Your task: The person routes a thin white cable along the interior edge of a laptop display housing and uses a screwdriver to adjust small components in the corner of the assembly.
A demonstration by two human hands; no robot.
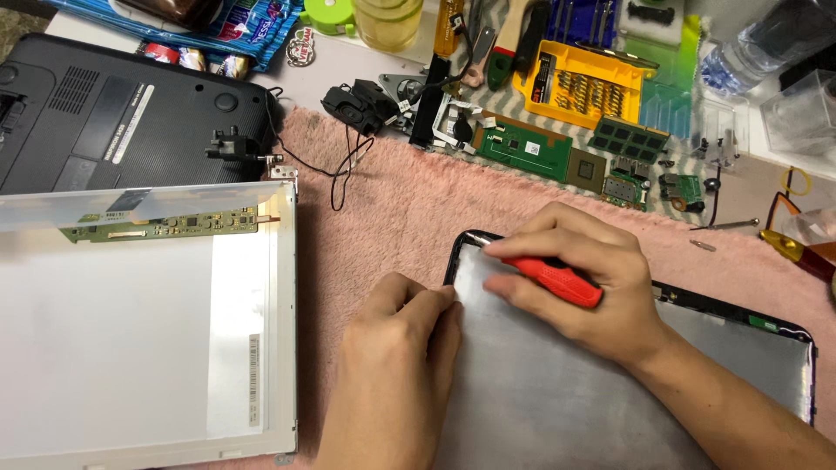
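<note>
Red-handled screwdriver clamped in right hand, grip closed, tip at lid corner; left hand empty, fingertips on edge.

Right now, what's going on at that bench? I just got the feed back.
A person is bent over a grey laptop lid panel lying on a pink fluffy mat. The right hand grips a red-handled screwdriver, its tip at the panel's top left corner. The left hand presses on the panel's left edge. To the left lies a detached screen panel, and behind it the black laptop base. Green circuit boards and a yellow bit case sit beyond the mat.
</note>
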